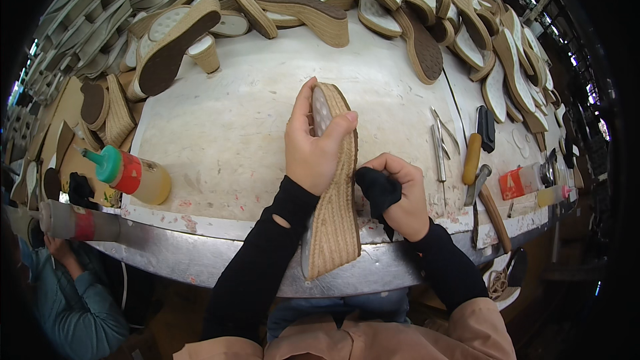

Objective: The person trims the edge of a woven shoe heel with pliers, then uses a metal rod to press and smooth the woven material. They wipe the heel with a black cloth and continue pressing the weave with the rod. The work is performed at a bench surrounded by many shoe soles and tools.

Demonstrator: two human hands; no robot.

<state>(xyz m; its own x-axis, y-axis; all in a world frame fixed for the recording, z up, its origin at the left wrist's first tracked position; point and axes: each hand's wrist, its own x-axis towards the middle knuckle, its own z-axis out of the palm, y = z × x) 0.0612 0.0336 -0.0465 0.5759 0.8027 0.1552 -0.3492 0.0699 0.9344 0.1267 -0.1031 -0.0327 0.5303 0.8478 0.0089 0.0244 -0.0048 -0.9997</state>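
Note:
My left hand (313, 150) is wrapped round the toe part of a wedge shoe sole (339, 227), its thumb across the braided, straw-coloured side. The sole is tipped on its side, its thick heel end toward me over the table's metal edge. Part of its white inner face shows by my left fingers. In my right hand (408, 197) a bunched black cloth (379, 190) is pinched, close to the right side of the sole. I cannot tell whether the cloth touches it. Black sleeves cover both forearms.
Many wedge soles (307, 10) are heaped along the far side. Left lies a glue bottle (137, 177) with a green cap, near a grey bottle (80, 222). Pincers (445, 133), a yellow-handled tool (472, 159) and a hammer (492, 217) lie right. Another person's sleeve (87, 313) is lower left.

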